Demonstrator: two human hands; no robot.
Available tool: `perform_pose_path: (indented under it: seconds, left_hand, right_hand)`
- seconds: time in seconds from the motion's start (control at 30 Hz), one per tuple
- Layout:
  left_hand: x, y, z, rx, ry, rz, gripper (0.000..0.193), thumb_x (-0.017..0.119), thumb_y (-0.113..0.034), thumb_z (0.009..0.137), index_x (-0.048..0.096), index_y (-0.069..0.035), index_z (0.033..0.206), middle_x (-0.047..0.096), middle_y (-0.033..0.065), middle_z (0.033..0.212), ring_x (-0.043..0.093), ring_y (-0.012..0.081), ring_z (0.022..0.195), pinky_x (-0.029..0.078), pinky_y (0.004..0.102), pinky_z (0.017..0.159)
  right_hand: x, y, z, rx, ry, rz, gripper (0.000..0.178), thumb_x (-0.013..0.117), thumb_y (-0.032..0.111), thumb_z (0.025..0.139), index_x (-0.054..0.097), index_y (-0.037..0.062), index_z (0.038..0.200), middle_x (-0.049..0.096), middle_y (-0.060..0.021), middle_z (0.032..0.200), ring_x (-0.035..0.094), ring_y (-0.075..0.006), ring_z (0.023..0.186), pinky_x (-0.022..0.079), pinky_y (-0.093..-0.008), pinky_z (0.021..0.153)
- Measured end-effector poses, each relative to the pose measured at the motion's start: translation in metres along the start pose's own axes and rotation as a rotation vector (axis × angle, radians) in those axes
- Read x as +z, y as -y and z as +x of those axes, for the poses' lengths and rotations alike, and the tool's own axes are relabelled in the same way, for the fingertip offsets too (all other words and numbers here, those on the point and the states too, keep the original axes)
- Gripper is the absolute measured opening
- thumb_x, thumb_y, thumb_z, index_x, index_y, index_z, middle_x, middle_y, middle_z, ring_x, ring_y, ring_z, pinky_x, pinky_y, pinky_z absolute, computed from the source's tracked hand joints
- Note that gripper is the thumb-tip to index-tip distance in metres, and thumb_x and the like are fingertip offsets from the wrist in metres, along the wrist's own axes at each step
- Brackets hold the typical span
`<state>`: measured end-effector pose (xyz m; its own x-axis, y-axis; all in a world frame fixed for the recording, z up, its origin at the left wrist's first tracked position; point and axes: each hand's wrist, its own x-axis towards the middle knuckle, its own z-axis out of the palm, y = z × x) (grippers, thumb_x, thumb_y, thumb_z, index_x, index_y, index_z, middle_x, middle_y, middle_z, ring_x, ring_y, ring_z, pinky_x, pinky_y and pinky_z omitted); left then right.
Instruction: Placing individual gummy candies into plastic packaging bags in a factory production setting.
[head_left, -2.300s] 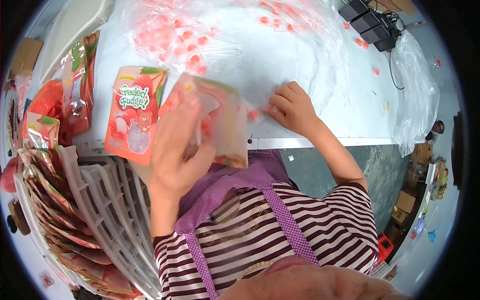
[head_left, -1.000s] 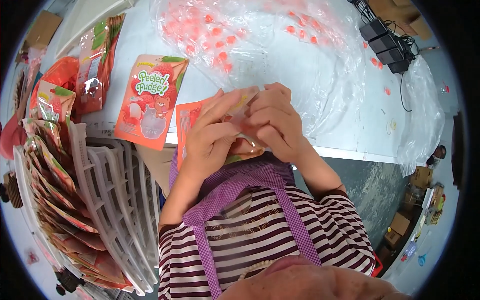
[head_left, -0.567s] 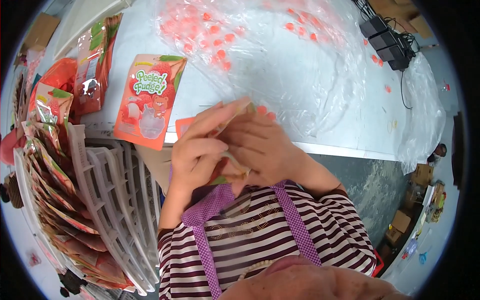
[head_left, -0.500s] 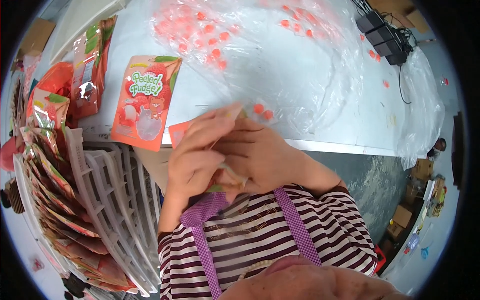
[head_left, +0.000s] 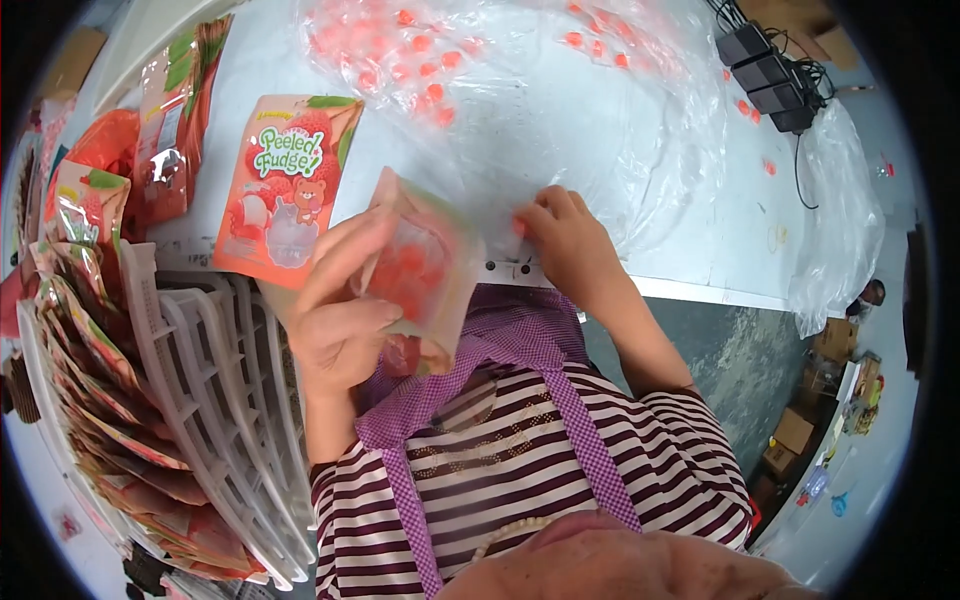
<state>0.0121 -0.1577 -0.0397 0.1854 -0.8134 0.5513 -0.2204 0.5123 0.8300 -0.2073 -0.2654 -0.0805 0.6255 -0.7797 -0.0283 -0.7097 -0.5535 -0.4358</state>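
Note:
My left hand [head_left: 335, 310] grips an open pouch [head_left: 445, 290], and round red candies show through its translucent side. Between the fingertips of my right hand [head_left: 570, 245] is a small red candy [head_left: 519, 226], pinched just above the table's front edge. A flat orange-pink pouch [head_left: 240, 235] with a bear and fruit printed on it lies to the left of the held one. Beyond my hands, clear plastic film [head_left: 660, 150] covers the table, with many red candies [head_left: 435, 92] in or on it.
Standing pouches [head_left: 180, 130] are at the far left of the table [head_left: 745, 290]. White plastic crates [head_left: 200, 340] below it hold a row of pouches [head_left: 130, 420]. Black adapters with cables [head_left: 765, 75] lie at the far right, beside crumpled clear plastic [head_left: 845, 210].
My hands have come apart. My left hand has turned the pouch, bringing its candies into view, while my right hand has moved right and pinches a red candy at the table edge.

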Motion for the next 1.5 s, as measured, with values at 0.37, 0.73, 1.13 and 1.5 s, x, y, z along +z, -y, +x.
perform_pose_path:
  seconds: [0.37, 0.73, 1.13, 1.5]
  left_hand:
    - [0.010, 0.006, 0.005, 0.028, 0.157, 0.123, 0.011, 0.066, -0.002, 0.068, 0.062, -0.004, 0.078, 0.051, 0.0208, 0.124, 0.048, 0.0387, 0.112, 0.041, 0.0421, 0.089]
    - [0.009, 0.004, 0.003, 0.086, 0.103, 0.134, 0.017, 0.063, 0.004, 0.067, 0.060, -0.005, 0.082, 0.047, 0.0197, 0.130, 0.047, 0.0378, 0.112, 0.040, 0.0414, 0.090]
    - [0.006, -0.003, -0.003, 0.139, 0.332, -0.228, 0.011, 0.064, -0.003, 0.070, 0.057, -0.006, 0.079, 0.052, 0.0223, 0.122, 0.047, 0.0382, 0.115, 0.040, 0.0450, 0.092]
    - [-0.017, 0.006, -0.015, 0.147, -0.013, -0.661, 0.014, 0.057, -0.025, 0.087, 0.058, -0.012, 0.082, 0.051, 0.0286, 0.120, 0.040, 0.0475, 0.118, 0.026, 0.0595, 0.100]
  right_hand:
    - [-0.039, 0.025, 0.003, -0.282, -0.508, 0.329, 0.034, 0.061, -0.007, 0.067, 0.063, 0.0071, 0.098, 0.056, -0.0081, 0.098, 0.056, -0.0253, 0.085, 0.047, -0.0325, 0.071]
    - [-0.052, 0.056, 0.019, -0.693, -0.138, 0.510, 0.027, 0.064, 0.014, 0.078, 0.061, 0.0018, 0.102, 0.058, -0.0120, 0.102, 0.057, -0.0280, 0.092, 0.046, -0.0367, 0.082]
    - [-0.052, 0.078, 0.018, -0.764, 0.695, 0.539, 0.060, 0.058, 0.062, 0.071, 0.061, 0.0023, 0.077, 0.060, -0.0127, 0.081, 0.057, -0.0320, 0.074, 0.046, -0.0365, 0.072]
    - [-0.026, 0.085, 0.052, -0.323, 0.481, 1.365, 0.089, 0.056, 0.069, 0.071, 0.043, -0.0033, 0.122, 0.051, -0.0118, 0.118, 0.048, -0.0209, 0.112, 0.036, -0.0346, 0.097]
